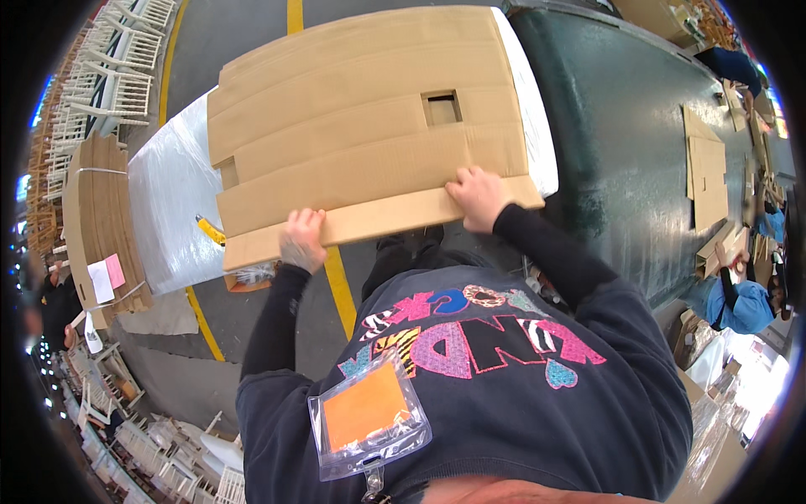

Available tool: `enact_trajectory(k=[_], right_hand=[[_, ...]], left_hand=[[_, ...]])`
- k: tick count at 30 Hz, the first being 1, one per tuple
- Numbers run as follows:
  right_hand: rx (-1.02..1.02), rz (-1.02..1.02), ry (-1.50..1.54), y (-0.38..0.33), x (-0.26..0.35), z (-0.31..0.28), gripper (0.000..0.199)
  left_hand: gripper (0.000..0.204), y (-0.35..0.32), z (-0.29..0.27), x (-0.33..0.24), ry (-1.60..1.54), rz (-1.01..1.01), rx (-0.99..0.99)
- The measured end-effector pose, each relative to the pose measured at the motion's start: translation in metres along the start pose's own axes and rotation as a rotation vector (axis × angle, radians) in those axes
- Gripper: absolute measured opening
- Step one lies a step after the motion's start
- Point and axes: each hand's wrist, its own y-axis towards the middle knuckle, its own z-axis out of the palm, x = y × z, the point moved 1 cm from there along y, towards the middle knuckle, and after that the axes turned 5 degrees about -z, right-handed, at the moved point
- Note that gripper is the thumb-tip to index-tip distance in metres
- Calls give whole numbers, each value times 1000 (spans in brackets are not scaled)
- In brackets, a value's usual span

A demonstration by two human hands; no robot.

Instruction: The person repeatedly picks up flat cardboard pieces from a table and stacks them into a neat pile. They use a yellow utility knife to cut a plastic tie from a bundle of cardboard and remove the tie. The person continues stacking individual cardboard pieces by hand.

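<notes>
A large brown cardboard sheet (pixel 353 118) with creases and a square cut-out lies in front of me on a surface wrapped in clear plastic film (pixel 172 202). Along its near edge runs a narrow folded flap (pixel 386 214). My left hand (pixel 304 239) is closed over the left part of this flap, fingers on top. Farther right, my right hand (pixel 478 199) grips the same edge near the corner. A yellow-handled tool (pixel 210 229) rests on the film just left of the cardboard; its kind is unclear.
Strapped flat cardboard (pixel 105 218) with pink and white papers stands at the left. A dark green worktable (pixel 621 151) runs along the right, bearing cardboard pieces (pixel 705 168). A person in blue (pixel 743 302) works beyond it. White chairs (pixel 122 80) stand far left.
</notes>
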Motion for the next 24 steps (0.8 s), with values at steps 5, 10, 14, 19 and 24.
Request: enact_trajectory(k=[5,10,14,19,24], right_hand=[[293,-158,234,54,-37,-33,10],[258,-150,184,47,-39,-35,11],[257,-201,34,28,-21,-33,16],[787,-388,45,29,22,-66,67],[-296,-225,202,167,69,-45,52]], left_hand=[[45,56,-43,28,-34,231,411],[18,24,-20,-18,178,186,-86],[11,12,-13,-48,254,206,-94],[13,-31,-1,-60,215,383,-5],[14,-36,8,-84,129,364,-7]])
